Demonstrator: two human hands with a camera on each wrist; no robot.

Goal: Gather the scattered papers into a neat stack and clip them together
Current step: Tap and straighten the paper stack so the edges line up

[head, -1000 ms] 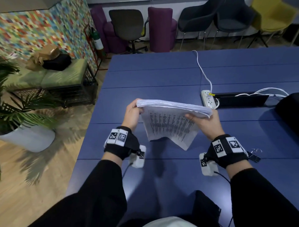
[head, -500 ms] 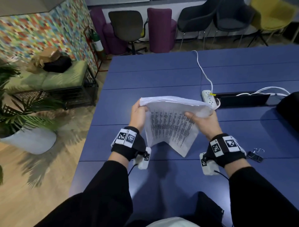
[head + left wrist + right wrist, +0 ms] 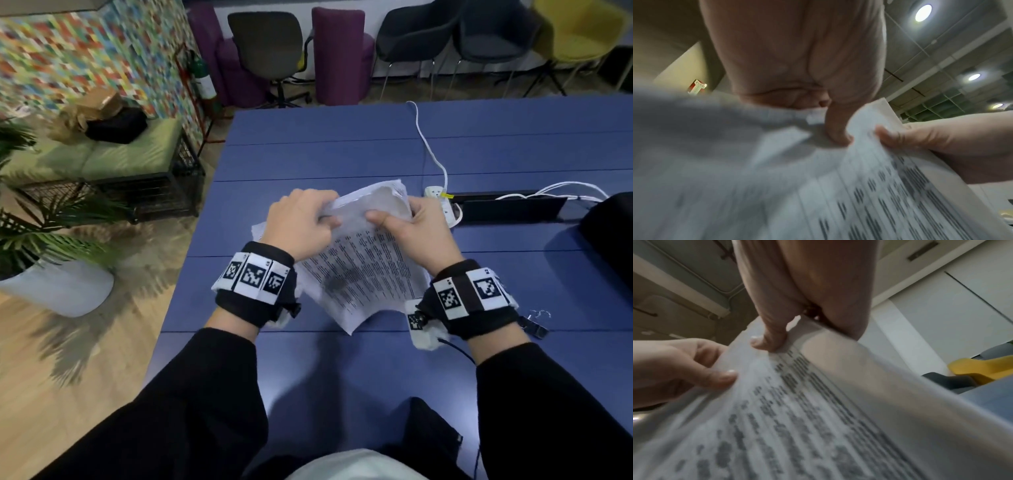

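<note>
Both hands, left hand point(image 3: 301, 226) and right hand point(image 3: 416, 233), gripped printed paper stack point(image 3: 363, 274) above blue table point(image 3: 342, 147); bent unevenly, risked creasing, slipping sheets.

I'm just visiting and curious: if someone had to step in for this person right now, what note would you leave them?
Left hand: grips the paper stack at its top edge.
Right hand: grips the same top edge, thumb on the printed side.
Stack is held above the blue table, edges uneven.
Binder clip lies on the table by the right wrist.
Done: papers gathered.
Left: square the edges, clip them.
</note>
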